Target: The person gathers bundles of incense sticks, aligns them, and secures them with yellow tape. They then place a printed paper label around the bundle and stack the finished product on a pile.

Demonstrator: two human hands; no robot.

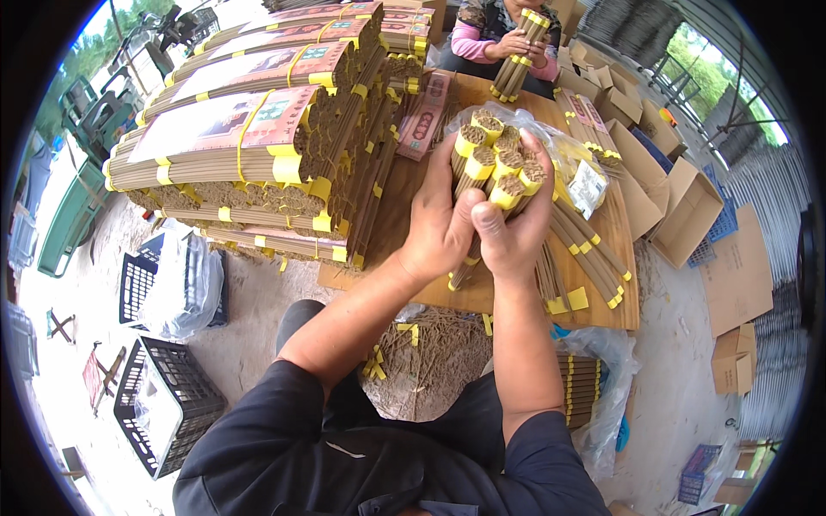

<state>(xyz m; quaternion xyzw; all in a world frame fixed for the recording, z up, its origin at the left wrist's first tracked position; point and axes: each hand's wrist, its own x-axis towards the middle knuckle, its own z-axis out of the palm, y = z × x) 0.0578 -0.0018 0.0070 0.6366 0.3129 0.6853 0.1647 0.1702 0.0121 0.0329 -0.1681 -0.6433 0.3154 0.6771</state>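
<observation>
Between my left hand point(433, 222) and my right hand point(514, 245) is a cluster of incense stick bundles point(495, 163), each banded with yellow paper near its end. Both hands wrap the cluster from opposite sides, thumbs close together on the near side. The brown stick ends face up and stand at slightly different heights. Beneath, on the wooden table point(430, 279), more banded incense bundles point(589, 249) lie to the right of my right hand. A clear plastic bag point(551, 142) lies just behind the cluster.
A tall stack of labelled incense packs point(232, 138) fills the table's left side. Across the table, a person point(469, 39) holds similar bundles point(520, 64). Cardboard boxes point(693, 206) stand at right. Black plastic crates point(163, 404) sit on the floor at left.
</observation>
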